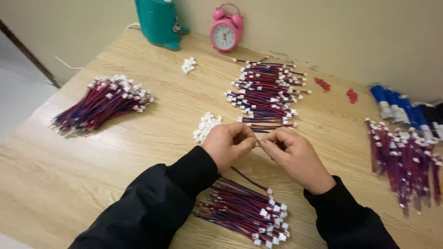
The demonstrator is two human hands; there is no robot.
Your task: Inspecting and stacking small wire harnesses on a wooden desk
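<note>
Head view, hands (pixel 263 147) pinching thin wire (pixel 247 177), table (pixel 152 138) bare left

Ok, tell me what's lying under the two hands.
Under the left hand and right hand lies a pile of red-and-blue wire leads with white connectors on the wooden table. The left sleeve covers the pile's near end; what the fingers pinch is hidden.
</note>
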